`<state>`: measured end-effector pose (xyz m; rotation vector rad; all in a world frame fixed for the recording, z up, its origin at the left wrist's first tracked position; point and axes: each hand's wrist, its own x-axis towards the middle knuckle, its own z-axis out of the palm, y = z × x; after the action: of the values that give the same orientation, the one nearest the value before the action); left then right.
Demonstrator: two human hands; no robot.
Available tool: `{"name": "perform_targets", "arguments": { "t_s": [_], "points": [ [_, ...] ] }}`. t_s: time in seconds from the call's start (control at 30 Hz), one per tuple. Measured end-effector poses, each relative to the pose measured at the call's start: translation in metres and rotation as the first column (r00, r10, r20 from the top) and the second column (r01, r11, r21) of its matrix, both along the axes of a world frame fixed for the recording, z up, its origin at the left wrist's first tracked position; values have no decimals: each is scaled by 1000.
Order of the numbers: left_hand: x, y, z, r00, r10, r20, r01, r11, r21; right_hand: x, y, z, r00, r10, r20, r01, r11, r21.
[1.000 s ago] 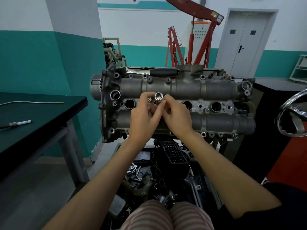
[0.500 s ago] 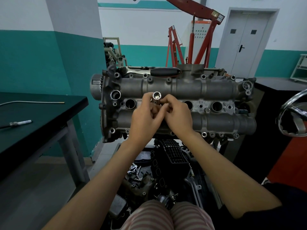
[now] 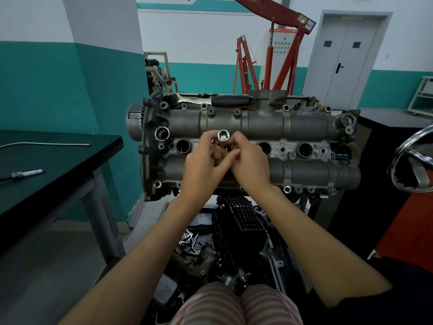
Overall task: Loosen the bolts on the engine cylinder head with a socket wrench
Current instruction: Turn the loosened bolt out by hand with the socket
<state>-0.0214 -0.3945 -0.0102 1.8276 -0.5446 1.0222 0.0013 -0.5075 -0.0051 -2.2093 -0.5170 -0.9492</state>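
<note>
The grey engine cylinder head (image 3: 293,127) faces me on a stand, with spark-plug holes and small bolts along its edges. In front of its middle, both hands meet around a small chrome socket (image 3: 222,136) whose open end points up towards me. My left hand (image 3: 206,167) pinches it from the left, my right hand (image 3: 250,163) from the right; the lower part of the socket is hidden by my fingers. A socket wrench with a black handle (image 3: 232,100) lies on the head's top edge.
A dark workbench (image 3: 54,160) stands at the left with a thin metal rod (image 3: 44,144) and a small tool (image 3: 25,173). Loose engine parts (image 3: 210,249) lie below the head. A red engine hoist (image 3: 276,50) stands behind, a chrome wheel (image 3: 412,165) at the right.
Both hands with the socket shifted slightly up and left against the head, fingers working round the socket. Nothing else has moved.
</note>
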Motion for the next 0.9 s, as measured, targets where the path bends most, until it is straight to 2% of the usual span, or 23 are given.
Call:
{"name": "perform_targets", "arguments": {
  "t_s": [0.07,0.2,0.3,0.4,0.5,0.63,0.77,0.9],
  "points": [
    [-1,2,-1,999,-3,35,1,999,52,0,0,-2,999,-12,51,14,999,-46],
    [2,1,-2,994,45,98,-49,998,34,-2,-1,-3,990,-18,139,34,993,-110],
    [6,-1,-1,1000,16,17,-14,997,-81,-5,0,-2,990,-7,140,26,991,-132],
    [7,-5,1,999,-2,-42,-6,983,-186,-7,2,1,999,4,32,-2,998,-63],
    [4,-5,0,1000,-24,-18,21,993,-118,-5,1,1,1000,-11,3,11,1000,11],
    [1,-1,-2,999,-29,42,30,999,-19,-6,0,-1,994,-24,106,29,999,-42],
    [0,0,-2,997,26,76,-30,999,43,-8,-1,-3,985,-14,170,32,994,-102],
    [5,-5,-1,1000,15,-10,-16,991,-135,-8,1,-2,994,-12,112,21,996,-85]
  ]
}}
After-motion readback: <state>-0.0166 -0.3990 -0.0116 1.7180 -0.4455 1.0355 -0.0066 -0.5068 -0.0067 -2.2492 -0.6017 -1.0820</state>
